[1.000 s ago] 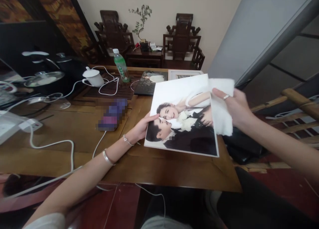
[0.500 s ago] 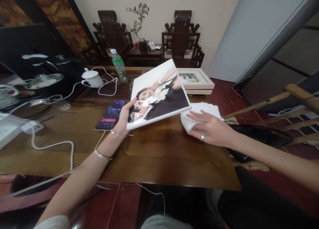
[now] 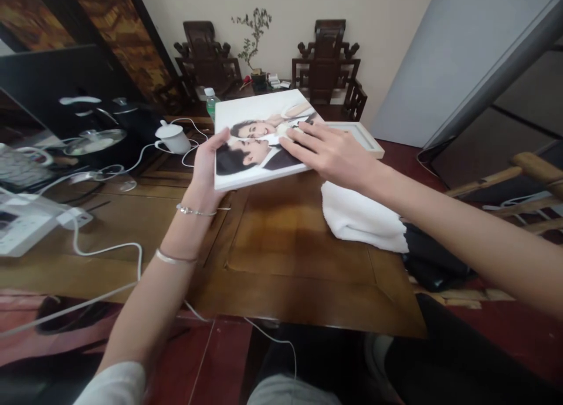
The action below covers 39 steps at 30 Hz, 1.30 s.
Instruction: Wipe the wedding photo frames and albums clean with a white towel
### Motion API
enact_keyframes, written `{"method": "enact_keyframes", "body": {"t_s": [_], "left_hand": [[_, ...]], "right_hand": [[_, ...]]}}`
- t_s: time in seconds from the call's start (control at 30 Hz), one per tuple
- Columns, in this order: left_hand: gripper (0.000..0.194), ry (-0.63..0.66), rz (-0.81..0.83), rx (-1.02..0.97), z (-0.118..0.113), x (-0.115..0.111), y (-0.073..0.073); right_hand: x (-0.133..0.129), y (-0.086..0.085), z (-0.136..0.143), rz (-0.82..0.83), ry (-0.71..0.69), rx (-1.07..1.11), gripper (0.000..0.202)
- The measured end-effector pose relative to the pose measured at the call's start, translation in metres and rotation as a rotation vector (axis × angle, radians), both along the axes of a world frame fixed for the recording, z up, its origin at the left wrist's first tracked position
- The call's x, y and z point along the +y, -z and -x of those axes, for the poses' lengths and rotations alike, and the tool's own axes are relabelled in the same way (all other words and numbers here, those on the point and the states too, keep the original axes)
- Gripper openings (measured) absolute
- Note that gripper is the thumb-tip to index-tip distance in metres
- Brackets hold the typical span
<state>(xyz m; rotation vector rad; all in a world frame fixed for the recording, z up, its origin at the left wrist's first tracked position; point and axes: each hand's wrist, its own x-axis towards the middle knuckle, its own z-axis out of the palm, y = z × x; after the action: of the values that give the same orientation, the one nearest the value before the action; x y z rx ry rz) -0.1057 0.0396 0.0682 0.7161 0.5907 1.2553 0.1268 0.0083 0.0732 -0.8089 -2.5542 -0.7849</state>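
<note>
My left hand [image 3: 206,161] grips a photo panel [image 3: 259,114] by its left edge, thumb on the front and the other fingers hidden beneath. The panel is a white-edged print of two people, held tilted above the table. My right hand [image 3: 332,152] lies over the panel's right part, its fingers stretched out and resting on the picture. A white cloth [image 3: 363,220] lies crumpled on the table below my right forearm. Behind the panel, a pale wooden picture frame [image 3: 372,141] shows in part.
A lidded white cup [image 3: 173,138] and a green-labelled bottle [image 3: 211,103] stand at the back left of the wooden table [image 3: 299,276]. White cables [image 3: 101,251] and a power strip [image 3: 21,223] spread over its left side. A wooden chair [image 3: 536,173] stands at right.
My right hand has left the cloth and moved up and left onto the panel. My left hand has raised the panel and tipped it flatter. The phone is now hidden from view.
</note>
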Motion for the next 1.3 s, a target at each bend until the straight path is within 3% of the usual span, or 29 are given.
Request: {"method": "enact_keyframes", "body": {"t_s": [0.07,0.1,0.27,0.37,0.5,0.57,0.73,0.93,1.03,1.17,1.3], "left_hand": [[0.04,-0.017,-0.092,-0.079,-0.003,0.002,0.003],[0.044,-0.019,-0.051,-0.089,-0.005,0.003,0.008],[0.046,0.018,0.416,-0.089,-0.029,0.024,0.059],[0.058,-0.014,0.569,-0.048,-0.046,0.048,0.086],[0.046,-0.148,0.541,0.073,-0.064,0.078,0.104],[0.041,-0.161,0.53,0.084,-0.069,0.089,0.108],[0.052,-0.214,0.491,0.163,-0.066,0.113,0.116],[0.017,-0.191,0.456,0.198,-0.038,0.128,0.113],[0.013,-0.148,0.462,0.19,-0.025,0.116,0.105],[0.016,0.028,0.397,0.077,-0.014,0.084,0.092],[0.02,-0.052,0.368,-0.024,-0.004,0.047,0.074]], "right_hand": [[0.008,-0.003,-0.003,0.02,0.033,0.026,0.054],[0.01,-0.005,-0.003,0.03,0.057,0.043,0.054],[0.012,-0.011,-0.002,0.076,0.156,0.089,0.053],[0.012,-0.009,-0.002,0.101,0.183,0.108,0.058],[0.014,-0.003,-0.006,0.114,0.148,0.114,0.074],[0.015,0.001,-0.009,0.11,0.135,0.119,0.072],[0.015,0.003,-0.016,0.116,0.149,0.165,0.065],[0.007,-0.004,-0.021,0.143,0.17,0.201,0.066],[0.003,-0.007,-0.022,0.156,0.186,0.198,0.066],[-0.003,-0.006,-0.023,0.171,0.201,0.18,0.071],[-0.009,-0.005,-0.023,0.181,0.193,0.164,0.075]]}}
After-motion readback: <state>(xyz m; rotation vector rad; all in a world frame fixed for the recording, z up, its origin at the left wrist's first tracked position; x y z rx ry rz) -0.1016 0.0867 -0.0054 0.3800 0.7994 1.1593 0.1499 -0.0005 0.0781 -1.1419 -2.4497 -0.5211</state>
